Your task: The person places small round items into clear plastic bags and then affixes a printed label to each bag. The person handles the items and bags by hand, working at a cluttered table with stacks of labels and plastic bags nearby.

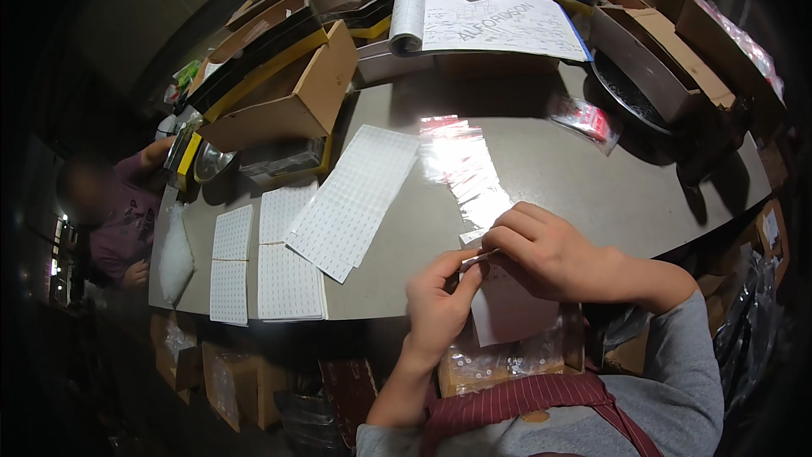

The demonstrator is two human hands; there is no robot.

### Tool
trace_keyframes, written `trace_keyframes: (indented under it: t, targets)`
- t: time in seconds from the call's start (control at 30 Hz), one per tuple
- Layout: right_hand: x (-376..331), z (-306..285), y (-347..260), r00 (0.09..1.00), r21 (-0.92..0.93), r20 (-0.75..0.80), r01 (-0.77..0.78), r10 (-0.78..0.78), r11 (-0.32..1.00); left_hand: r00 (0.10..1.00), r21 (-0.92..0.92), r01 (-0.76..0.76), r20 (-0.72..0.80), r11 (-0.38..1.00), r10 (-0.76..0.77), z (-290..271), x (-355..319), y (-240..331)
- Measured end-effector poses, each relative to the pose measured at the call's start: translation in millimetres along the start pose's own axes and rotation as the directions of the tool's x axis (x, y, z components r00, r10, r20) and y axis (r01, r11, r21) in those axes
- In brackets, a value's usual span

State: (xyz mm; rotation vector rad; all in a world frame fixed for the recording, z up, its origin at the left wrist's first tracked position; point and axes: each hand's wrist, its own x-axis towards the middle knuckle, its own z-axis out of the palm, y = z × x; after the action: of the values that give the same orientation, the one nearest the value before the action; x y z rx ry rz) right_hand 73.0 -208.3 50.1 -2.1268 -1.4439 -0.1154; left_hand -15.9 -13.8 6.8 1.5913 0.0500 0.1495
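Note:
My left hand (441, 294) and my right hand (550, 256) meet at the table's near edge, both closed in a pinch on a pale sheet (516, 315). The sheet hangs down from my fingers, and its bent top edge is partly hidden by them. Just beyond my hands lies an overlapping row of clear zip bags (461, 165) with red strips, shining under the light. Below the sheet, an open cardboard box (575, 343) holds clear bags with small pieces in them. Loose white label sheets (359, 195) lie left of the zip bags.
Two banded stacks of label sheets (230, 262) and a white-filled bag (176, 254) lie at left. Cardboard bins (279, 97) line the back, with a notepad (499, 25) on top. A packet (585, 123) and a dark bowl (630, 93) sit at right. Another person (127, 211) is at far left.

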Motion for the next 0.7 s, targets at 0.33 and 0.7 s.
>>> trace_keyframes:
  t: [0.33, 0.7]
  targets:
    - [17, -21, 30, 0.998, 0.067, -0.065, -0.016, 0.020, 0.998, 0.990, -0.088, 0.120, 0.088, 0.989, -0.112, -10, 5, -14]
    - [-14, -31, 63, 0.887, -0.214, -0.002, -0.452, 0.462, 0.866, 0.978, 0.056, -0.033, 0.209, 0.998, 0.021, -21, 0, -8]
